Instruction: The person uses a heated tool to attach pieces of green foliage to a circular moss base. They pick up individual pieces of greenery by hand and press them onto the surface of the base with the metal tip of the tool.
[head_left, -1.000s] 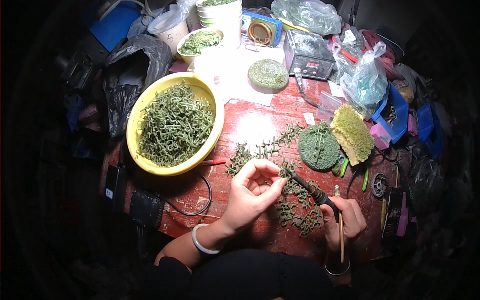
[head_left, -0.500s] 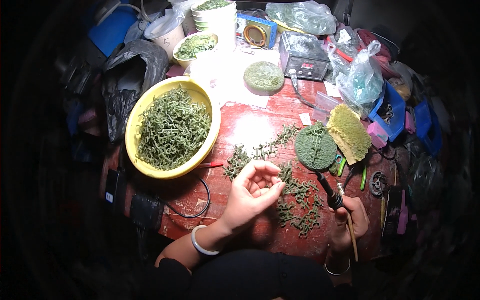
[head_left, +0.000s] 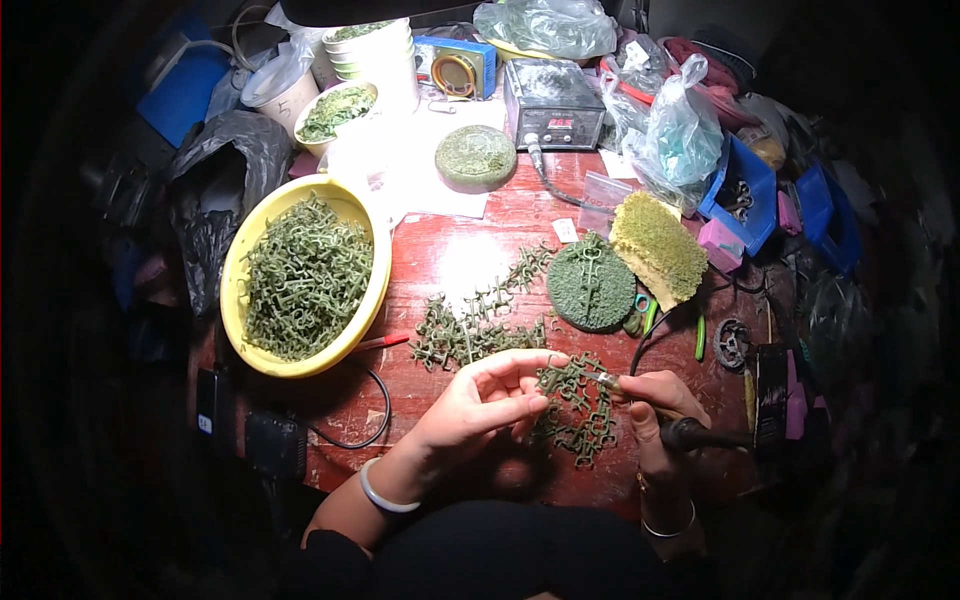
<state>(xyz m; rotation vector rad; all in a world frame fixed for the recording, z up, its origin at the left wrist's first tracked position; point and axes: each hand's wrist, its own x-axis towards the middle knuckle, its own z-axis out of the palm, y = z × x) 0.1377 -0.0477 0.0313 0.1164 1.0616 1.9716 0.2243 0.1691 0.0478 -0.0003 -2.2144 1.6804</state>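
My left hand (head_left: 485,400) is curled, thumb and index finger brought toward each other. Whatever lies between their tips blends into the green pieces behind. In my right hand (head_left: 662,400) are two tools: a soldering iron (head_left: 700,436), its dark handle pointing right, and a thin brush-like tool (head_left: 607,382) whose metal end points at my left fingertips. Small green wax-like branched pieces (head_left: 580,435) lie under and around both hands. Beyond them sits a round green textured disc (head_left: 590,300) with a branched piece laid on it.
A yellow basin (head_left: 375,290) heaped with green pieces stands at left. Behind are a soldering station (head_left: 553,105), a round greenish block (head_left: 475,158) and white tubs (head_left: 290,80). A yellow-green sponge (head_left: 660,245), blue bins (head_left: 745,190) and plastic bags (head_left: 680,130) crowd the right.
My right hand has turned the tools: the brush-like tool's metal end has swung toward my left hand and the iron now points right. My left fingers have opened slightly. The view has shifted.
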